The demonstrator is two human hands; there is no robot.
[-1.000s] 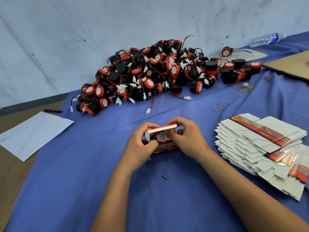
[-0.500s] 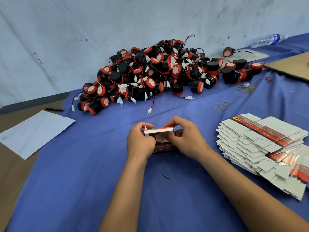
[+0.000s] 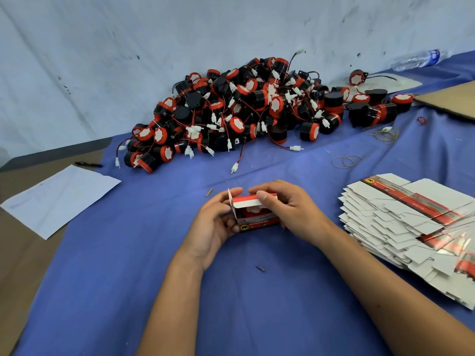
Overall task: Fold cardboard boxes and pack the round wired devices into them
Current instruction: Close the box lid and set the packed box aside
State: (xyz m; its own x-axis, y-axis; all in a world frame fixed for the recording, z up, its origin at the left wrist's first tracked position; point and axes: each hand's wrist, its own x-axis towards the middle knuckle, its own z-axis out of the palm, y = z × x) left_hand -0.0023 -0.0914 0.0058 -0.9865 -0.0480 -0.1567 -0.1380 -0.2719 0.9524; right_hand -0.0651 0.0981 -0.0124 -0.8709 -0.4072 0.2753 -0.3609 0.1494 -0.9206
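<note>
A blue cloth-covered table (image 3: 295, 291) stands against a scuffed white wall. At its middle, the left hand (image 3: 213, 224) and right hand (image 3: 290, 211) both grip a small red-and-white cardboard box (image 3: 253, 214), apparently holding a round device. Behind the box lies a heap of black-and-red round wired devices (image 3: 244, 111); right of it, a stack of flat white box blanks (image 3: 411, 227); left, a white paper sheet (image 3: 56, 199).

Small packing workshop, hand-assembly line style. Evidence: bench (image 3: 128, 278) draped in blue cloth, bulk heap of round wired devices (image 3: 239, 114) in black and red with white connectors, dumped loose against a scuffed white wall (image 3: 128, 47). Stack of flat unfolded cardboard boxes (image 3: 411, 227) at the right, all same print. Loose rubber bands (image 3: 347, 161), a sheet of paper (image 3: 59, 199) and pen (image 3: 88, 164) at the left, corrugated cardboard sheet (image 3: 452, 98) and a plastic water bottle (image 3: 416, 59) at the far right.
</note>
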